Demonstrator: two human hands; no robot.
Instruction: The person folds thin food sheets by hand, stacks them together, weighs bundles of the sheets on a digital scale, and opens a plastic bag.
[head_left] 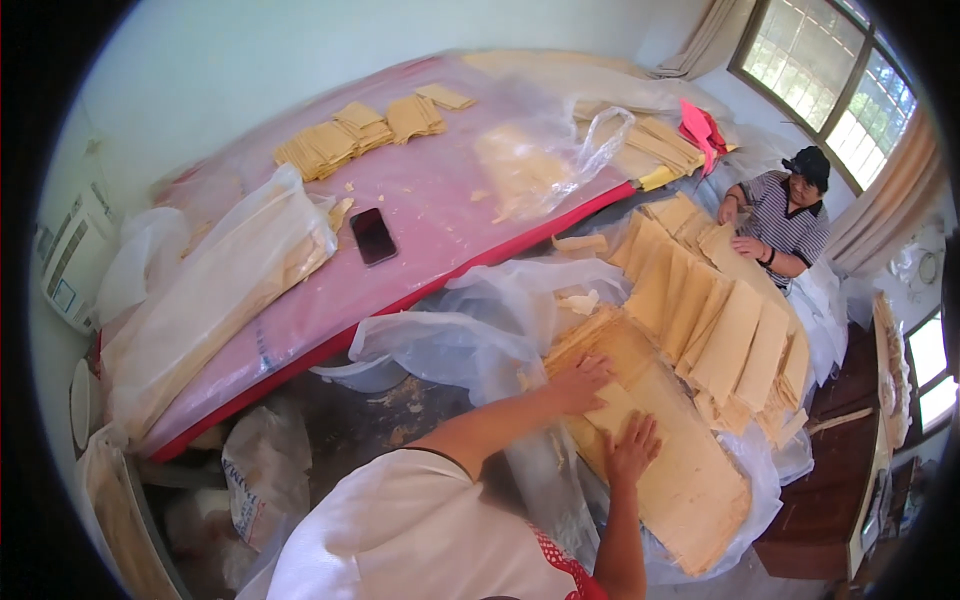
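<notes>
My left hand (582,385) lies open on thin tan sheets at the upper part of a long stack (690,500), its fingers spread. A little lower and to the right, my right hand (630,455) also rests open on the top sheet. The stack sits on crumpled translucent plastic (535,500). Just beyond it, rows of overlapping tan sheet bundles (740,350) slope back toward a co-worker (775,220) in a striped shirt and dark cap, whose hands touch the sheets.
A pink plastic-covered bed (420,210) with a red edge holds sheet piles (330,145), a black phone (374,235) and a plastic-covered bundle (215,300). A white bucket (355,372) and sack (260,470) are on the floor; a dark wooden cabinet (820,500) stands right.
</notes>
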